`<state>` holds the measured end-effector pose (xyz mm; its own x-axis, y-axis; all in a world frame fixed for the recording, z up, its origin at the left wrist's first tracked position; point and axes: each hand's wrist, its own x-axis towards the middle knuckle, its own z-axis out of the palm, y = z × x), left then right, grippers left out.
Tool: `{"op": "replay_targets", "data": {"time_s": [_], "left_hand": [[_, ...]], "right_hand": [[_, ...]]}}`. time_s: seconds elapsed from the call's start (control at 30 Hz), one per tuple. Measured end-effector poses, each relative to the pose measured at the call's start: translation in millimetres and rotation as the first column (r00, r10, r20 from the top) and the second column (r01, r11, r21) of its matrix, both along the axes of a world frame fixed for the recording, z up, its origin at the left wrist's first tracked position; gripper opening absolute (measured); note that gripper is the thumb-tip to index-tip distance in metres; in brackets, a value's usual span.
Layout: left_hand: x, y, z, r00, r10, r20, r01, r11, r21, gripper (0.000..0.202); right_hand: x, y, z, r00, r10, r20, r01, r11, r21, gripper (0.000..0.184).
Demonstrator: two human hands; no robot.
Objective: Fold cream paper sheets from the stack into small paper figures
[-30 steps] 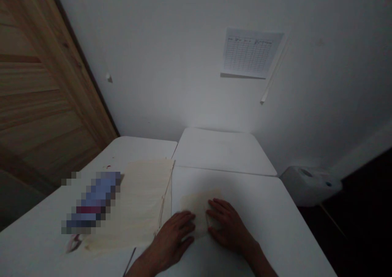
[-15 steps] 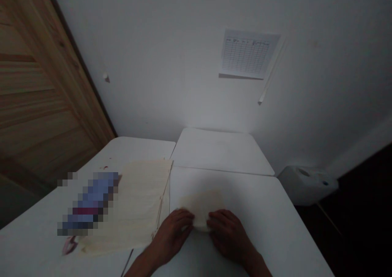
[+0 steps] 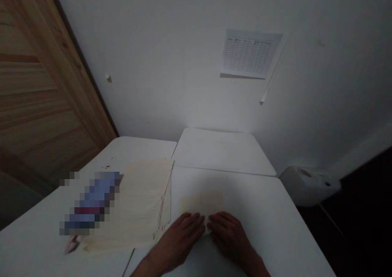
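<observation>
A small thin cream sheet [image 3: 200, 200] lies on the white table in front of me, its near part folded or rolled under my hands. Cloth or paper, I cannot tell which. My left hand [image 3: 186, 234] rests over the near left part, fingers stretched and lying flat side by side. Opposite it, my right hand [image 3: 228, 232] has its bent fingers closed on the near right part; its thumb is hidden. Between the fingertips only a narrow bit of the sheet shows. Left of my hands lies a stack of larger cream sheets [image 3: 142, 203] with loose threads along its right edge.
A pixelated blue object [image 3: 98, 197] lies by the stack, with a pinkish item [image 3: 72, 244] nearer me. White tables [image 3: 226, 150] meet at seams before the wall. A printed sheet [image 3: 249, 54] hangs there. A wooden door [image 3: 43, 85] is left; a white container [image 3: 309, 185] stands right.
My left hand has moved right and flattened over the folded part, narrowing the gap between the hands. My right hand has barely moved. The view has shifted slightly.
</observation>
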<state>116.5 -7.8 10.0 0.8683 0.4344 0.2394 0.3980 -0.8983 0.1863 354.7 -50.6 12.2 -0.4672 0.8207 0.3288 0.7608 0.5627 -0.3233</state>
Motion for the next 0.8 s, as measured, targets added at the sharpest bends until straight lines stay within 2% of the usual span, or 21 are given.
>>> {"op": "replay_targets", "data": {"time_s": [0.1,0.23,0.4,0.57,0.8], "left_hand": [[2,1,-1.7,1.0,-0.014,-0.009,0.014,1.0,0.005,0.05],[3,-1,9.4,1.0,0.0,-0.022,0.0,1.0,-0.017,0.037],[0,0,21.7,0.998,0.013,0.058,-0.008,0.996,-0.087,0.03],[-13,2,28.0,0.992,0.043,0.118,-0.021,0.984,-0.178,0.033],[-21,3,30.3,0.994,0.045,0.096,-0.018,0.963,-0.269,0.042]], "right_hand": [[1,-4,6.8,1.0,-0.014,0.004,0.014,1.0,-0.02,0.028],[-1,-4,11.1,0.999,-0.04,0.003,0.04,0.998,-0.045,0.018],[-7,3,7.1,0.994,-0.105,-0.025,0.104,0.993,-0.05,0.012],[-9,2,10.7,0.99,-0.126,-0.064,0.119,0.988,-0.098,0.015],[-9,-6,6.7,0.957,-0.208,-0.203,0.175,0.97,-0.165,0.025]]}}
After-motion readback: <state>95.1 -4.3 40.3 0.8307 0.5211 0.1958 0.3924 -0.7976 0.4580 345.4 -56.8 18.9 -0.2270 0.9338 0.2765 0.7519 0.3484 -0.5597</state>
